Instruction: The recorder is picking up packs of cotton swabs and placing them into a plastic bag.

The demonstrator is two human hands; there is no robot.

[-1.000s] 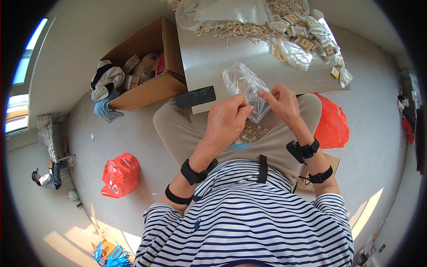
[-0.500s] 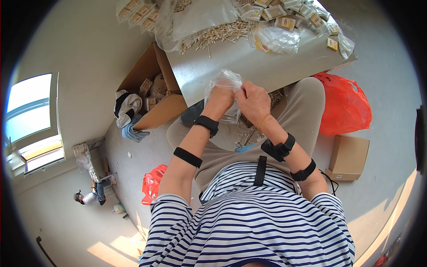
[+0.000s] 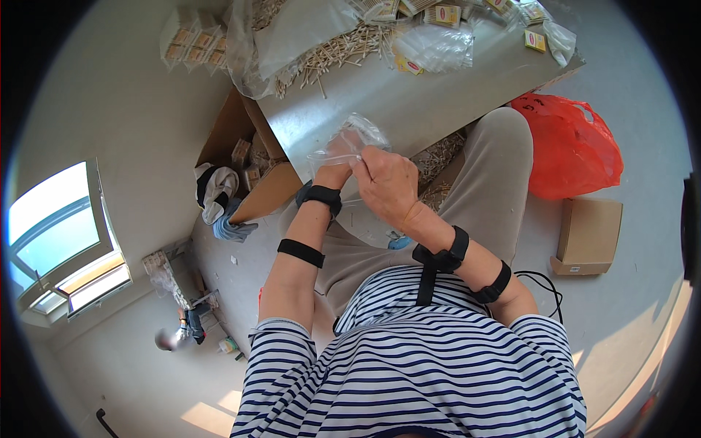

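A clear plastic bag (image 3: 365,130) is bunched around my left hand (image 3: 343,150) above the near edge of the metal table. My left fingers show only dimly through the crinkled film, so I cannot make out how they are bent. Beside it, my right hand (image 3: 388,182) is closed, pinching the bag's edge between thumb and fingers near the left wrist. Farther back on the table lies a heap of loose cotton swabs (image 3: 332,55). Flat clear bags (image 3: 437,50) are stacked to the right of that heap.
Small packs of cotton swabs (image 3: 443,14) lie along the far table (image 3: 438,102). An open cardboard box (image 3: 266,191) stands left, a red plastic bag (image 3: 566,150) right. A closed carton (image 3: 588,235) sits on the floor. Another person (image 3: 179,336) is far left.
Both hands have shifted slightly left with the clear bag. My left hand now sits deeper under the film, and my right hand has turned across toward the left wrist. The whole view has tilted.
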